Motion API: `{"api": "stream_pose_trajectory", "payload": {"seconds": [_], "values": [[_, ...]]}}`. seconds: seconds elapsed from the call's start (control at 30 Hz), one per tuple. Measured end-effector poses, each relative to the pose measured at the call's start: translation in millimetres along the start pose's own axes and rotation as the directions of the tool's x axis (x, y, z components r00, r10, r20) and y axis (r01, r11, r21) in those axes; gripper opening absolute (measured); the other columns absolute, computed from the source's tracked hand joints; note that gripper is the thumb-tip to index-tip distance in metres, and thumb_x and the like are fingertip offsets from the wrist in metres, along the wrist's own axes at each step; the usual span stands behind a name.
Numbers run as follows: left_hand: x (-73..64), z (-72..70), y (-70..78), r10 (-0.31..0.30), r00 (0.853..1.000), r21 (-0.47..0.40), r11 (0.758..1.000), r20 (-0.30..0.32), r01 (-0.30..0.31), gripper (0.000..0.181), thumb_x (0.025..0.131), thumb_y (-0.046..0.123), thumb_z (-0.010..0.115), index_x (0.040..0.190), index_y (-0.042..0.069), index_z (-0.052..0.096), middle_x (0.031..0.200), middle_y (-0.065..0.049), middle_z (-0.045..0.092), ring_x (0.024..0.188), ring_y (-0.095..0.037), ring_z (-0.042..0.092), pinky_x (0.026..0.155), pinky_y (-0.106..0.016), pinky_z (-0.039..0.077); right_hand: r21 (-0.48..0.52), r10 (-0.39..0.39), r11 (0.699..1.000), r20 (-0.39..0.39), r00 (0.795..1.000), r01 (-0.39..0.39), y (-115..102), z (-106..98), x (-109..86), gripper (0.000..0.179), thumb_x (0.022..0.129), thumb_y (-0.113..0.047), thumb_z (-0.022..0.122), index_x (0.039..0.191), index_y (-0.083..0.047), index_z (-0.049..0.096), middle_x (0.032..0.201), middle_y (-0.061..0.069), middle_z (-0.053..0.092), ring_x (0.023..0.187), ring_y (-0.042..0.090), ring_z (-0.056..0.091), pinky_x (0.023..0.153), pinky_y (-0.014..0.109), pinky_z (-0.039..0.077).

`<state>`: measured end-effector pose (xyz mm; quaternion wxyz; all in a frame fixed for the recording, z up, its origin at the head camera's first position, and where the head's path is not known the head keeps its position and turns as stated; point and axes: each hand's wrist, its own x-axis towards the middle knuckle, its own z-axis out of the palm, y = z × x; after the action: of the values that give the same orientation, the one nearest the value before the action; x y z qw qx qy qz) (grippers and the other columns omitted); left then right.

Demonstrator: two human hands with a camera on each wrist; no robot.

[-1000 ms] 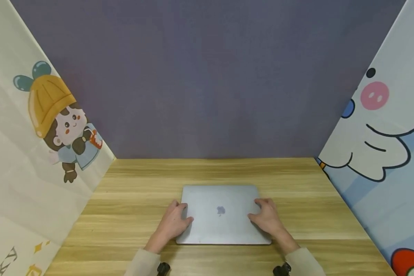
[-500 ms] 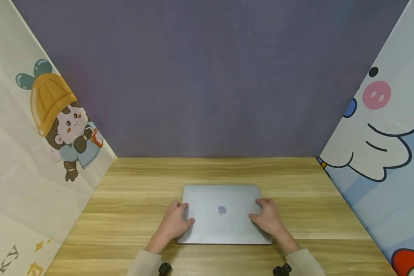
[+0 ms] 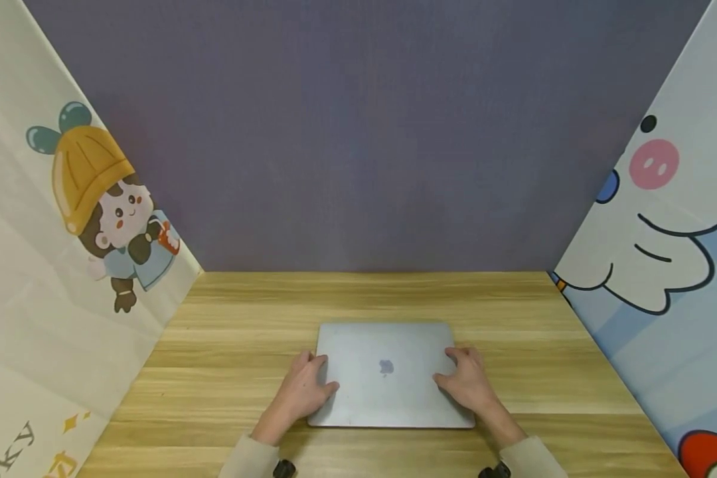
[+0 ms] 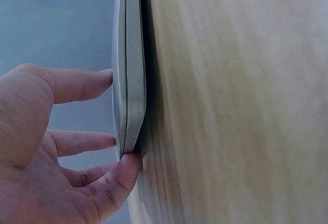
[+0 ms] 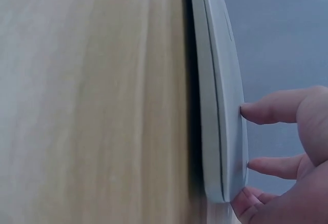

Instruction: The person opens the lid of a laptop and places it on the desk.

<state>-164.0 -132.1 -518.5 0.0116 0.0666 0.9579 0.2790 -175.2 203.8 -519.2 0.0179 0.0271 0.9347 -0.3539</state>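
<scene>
A closed silver laptop [image 3: 388,395] with an apple logo lies lid up on the wooden table. My left hand [image 3: 303,388] holds its left side, the thumb on the lid and the other fingers at the edge. In the left wrist view one fingertip [image 4: 130,165] sits round the laptop's corner. On the opposite side my right hand [image 3: 467,380] grips the right edge in much the same way, thumb on the lid. The right wrist view shows the laptop's side [image 5: 210,126] with a dark gap or shadow beneath it. Some fingers are partly hidden.
Bare wood of the table [image 3: 245,318] surrounds the laptop. A dark grey panel [image 3: 358,133] stands along the back edge. Cartoon-printed sheets flank both sides, a left sheet [image 3: 54,332] and a right sheet [image 3: 693,358]. Dark wrist devices show by both sleeves.
The laptop and both hands have shifted slightly toward the person. The view has also drifted a little. Both hands keep the same hold on the laptop's sides.
</scene>
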Motion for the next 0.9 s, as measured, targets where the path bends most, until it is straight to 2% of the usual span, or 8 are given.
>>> {"api": "stream_pose_trajectory", "payload": {"seconds": [0.1, 0.23, 0.5, 0.6, 0.73, 0.9], "values": [[-2.1, -0.3, -0.3, 0.011, 1.0, 0.0, 1.0, 0.003, -0.011, 0.063, 0.083, 0.03, 0.082, 0.132, -0.005, 0.062, 0.123, -0.022, 0.055, 0.108, -0.034, 0.057, 0.091, -0.051, 0.054, -0.021, -0.013, 1.0, 0.003, 1.0, 0.013, 1, -1, -1.9, 0.064, 0.08, -0.014, 0.08, 0.131, 0.016, 0.056, 0.13, 0.035, 0.046, 0.119, 0.048, 0.048, 0.096, 0.061, 0.049], [-4.5, -1.1, -1.6, 0.026, 1.0, -0.006, 1.0, 0.006, -0.026, 0.063, 0.084, 0.028, 0.082, 0.132, -0.006, 0.061, 0.122, -0.021, 0.055, 0.108, -0.033, 0.057, 0.091, -0.051, 0.054, -0.089, -0.08, 0.993, 0.014, 0.997, 0.081, 2, -2, -6.0, 0.063, 0.08, -0.016, 0.08, 0.129, 0.016, 0.057, 0.13, 0.037, 0.047, 0.12, 0.05, 0.047, 0.097, 0.062, 0.048], [-9.8, -3.8, -3.6, 0.09, 0.995, 0.017, 0.996, 0.034, -0.09, 0.061, 0.088, 0.027, 0.079, 0.134, -0.007, 0.059, 0.137, -0.024, 0.05, 0.124, -0.039, 0.052, 0.102, -0.054, 0.049, -0.222, -0.229, 0.947, 0.045, 0.972, 0.233, 3, -7, -19.0, 0.065, 0.082, -0.028, 0.082, 0.129, 0.011, 0.06, 0.136, 0.03, 0.051, 0.129, 0.049, 0.044, 0.105, 0.06, 0.044], [-11.3, -4.1, -4.7, 0.139, 0.989, 0.059, 0.988, 0.051, -0.141, 0.06, 0.089, 0.029, 0.078, 0.135, -0.005, 0.059, 0.14, -0.024, 0.05, 0.127, -0.04, 0.051, 0.104, -0.055, 0.048, -0.25, -0.265, 0.929, 0.063, 0.962, 0.273, 4, -8, -25.6, 0.069, 0.082, -0.037, 0.083, 0.13, 0.008, 0.061, 0.139, 0.028, 0.051, 0.132, 0.048, 0.044, 0.106, 0.06, 0.043], [-13.2, -4.7, -8.1, 0.201, 0.977, 0.125, 0.97, 0.071, -0.208, 0.059, 0.09, 0.032, 0.076, 0.135, -0.003, 0.06, 0.142, -0.025, 0.05, 0.129, -0.041, 0.05, 0.105, -0.056, 0.046, -0.266, -0.298, 0.909, 0.125, 0.946, 0.322, 5, -11, -33.0, 0.078, 0.082, -0.05, 0.08, 0.133, 0.005, 0.06, 0.142, 0.025, 0.05, 0.135, 0.047, 0.043, 0.108, 0.061, 0.041], [-17.2, -7.7, -13.5, 0.264, 0.957, 0.16, 0.946, 0.12, -0.281, 0.065, 0.093, 0.04, 0.072, 0.141, -0.002, 0.056, 0.149, -0.027, 0.045, 0.136, -0.045, 0.045, 0.111, -0.058, 0.04, -0.303, -0.351, 0.864, 0.208, 0.913, 0.401, 10, -12, -38.1, 0.086, 0.081, -0.061, 0.076, 0.137, 0.003, 0.059, 0.145, 0.021, 0.049, 0.136, 0.042, 0.043, 0.11, 0.057, 0.041]]}}
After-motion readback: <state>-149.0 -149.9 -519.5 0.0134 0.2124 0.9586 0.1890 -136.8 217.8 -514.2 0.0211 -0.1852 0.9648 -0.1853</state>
